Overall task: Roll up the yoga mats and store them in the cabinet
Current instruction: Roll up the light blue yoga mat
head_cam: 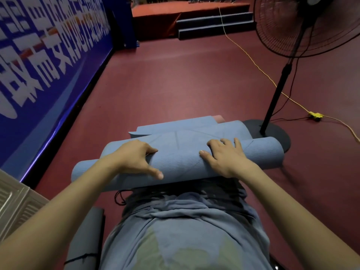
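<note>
Two hands: both lie on one blue yoga mat (179, 160), rolled into a thick tube that lies crosswise in front of the person's body.
Left hand (134, 158): draped over the top of the roll, fingers curled down its far side and thumb stretched along the near side; it grips the tube, likely to keep the wound layers from springing loose.
Right hand (224, 156): laid flatter on the roll, fingers spread and lightly bent over the crest, thumb pointing toward the left hand; it presses rather than clamps, which looks like the steadying half of the pair.
Beyond the fingertips: a loose flap of the same blue material runs away from the roll, and a pink roll end (219, 118) peeps out just past it; whether the flap belongs to this mat or another cannot be told.
Below the wrists: a dark grey rolled mat (87, 236) lies beside the person's left side, with a black cord round it.
Right of the right hand: the standing fan (288, 61) has its round base just behind the roll's end, and a yellow cable (259, 69) trails over the red floor (175, 78).
Left of the left hand: a blue banner (39, 61) lines the wall.
Cabinet: not identifiable here.
Stage: rolling looks almost complete; storing is still to do.
</note>
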A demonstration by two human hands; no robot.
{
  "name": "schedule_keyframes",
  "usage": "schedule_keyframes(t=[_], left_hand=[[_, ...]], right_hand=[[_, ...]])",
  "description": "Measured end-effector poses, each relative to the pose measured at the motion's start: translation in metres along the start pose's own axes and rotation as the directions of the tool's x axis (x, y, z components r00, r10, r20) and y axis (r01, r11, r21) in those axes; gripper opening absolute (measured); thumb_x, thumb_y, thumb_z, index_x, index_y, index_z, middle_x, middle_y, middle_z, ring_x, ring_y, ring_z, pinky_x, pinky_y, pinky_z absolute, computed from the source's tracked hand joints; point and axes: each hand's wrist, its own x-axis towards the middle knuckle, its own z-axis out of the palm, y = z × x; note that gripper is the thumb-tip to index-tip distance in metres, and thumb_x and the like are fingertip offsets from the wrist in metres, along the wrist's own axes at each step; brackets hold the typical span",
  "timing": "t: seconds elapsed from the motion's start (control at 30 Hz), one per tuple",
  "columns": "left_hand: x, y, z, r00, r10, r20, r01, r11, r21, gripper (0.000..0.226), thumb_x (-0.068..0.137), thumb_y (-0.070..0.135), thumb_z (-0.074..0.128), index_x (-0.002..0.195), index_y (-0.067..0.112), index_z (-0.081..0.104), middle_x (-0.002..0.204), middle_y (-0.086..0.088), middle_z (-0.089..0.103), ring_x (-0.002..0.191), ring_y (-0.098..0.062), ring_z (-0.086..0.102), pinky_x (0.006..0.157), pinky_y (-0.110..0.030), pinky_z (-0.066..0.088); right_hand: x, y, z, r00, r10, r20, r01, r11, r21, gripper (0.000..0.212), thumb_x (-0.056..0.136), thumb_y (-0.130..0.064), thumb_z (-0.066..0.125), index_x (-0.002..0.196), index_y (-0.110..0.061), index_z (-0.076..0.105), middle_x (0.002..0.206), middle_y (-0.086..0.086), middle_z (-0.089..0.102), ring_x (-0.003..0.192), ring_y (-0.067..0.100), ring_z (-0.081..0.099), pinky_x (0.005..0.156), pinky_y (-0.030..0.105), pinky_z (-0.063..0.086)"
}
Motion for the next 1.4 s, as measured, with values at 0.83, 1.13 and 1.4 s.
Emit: schedule_keyframes(t=[0.83,1.13,1.4], left_hand=[[-0.009,0.036,-0.003,0.970,-0.027,0.241,0.030,1.000,-0.006,0.082,0.025,0.079,0.084,0.084,0.025,0.067,0.081,0.012,0.069,0.077,-0.012,0.066,0.074,-0.037,0.059],[-0.013,0.030,0.006,0.950,-0.004,0.312,0.085,0.966,-0.246,0.071,0.031,0.062,0.095,0.091,0.030,0.073,0.088,0.018,0.074,0.084,-0.006,0.070,0.082,-0.036,0.060],[0.009,-0.002,0.010,0.979,0.001,0.204,0.072,0.933,-0.352,0.115,0.030,0.069,0.092,0.135,0.036,0.058,0.144,0.021,0.049,0.125,-0.006,0.051,0.109,-0.032,0.043]], right_hand=[[0.002,0.007,-0.034,0.933,0.072,0.352,-0.091,0.995,0.037,0.067,0.100,-0.069,0.021,0.129,-0.023,0.059,0.144,0.005,0.056,0.127,0.027,0.052,0.106,0.043,0.037],[-0.017,0.012,-0.016,0.998,-0.025,0.054,0.022,0.999,0.048,0.052,0.099,-0.069,0.026,0.103,-0.027,0.057,0.109,-0.003,0.069,0.097,0.022,0.061,0.083,0.040,0.046],[-0.010,0.028,-0.009,0.945,-0.153,-0.288,0.198,0.971,0.132,0.036,0.097,-0.056,0.042,0.095,-0.026,0.061,0.096,-0.011,0.060,0.094,0.016,0.051,0.083,0.041,0.043]])
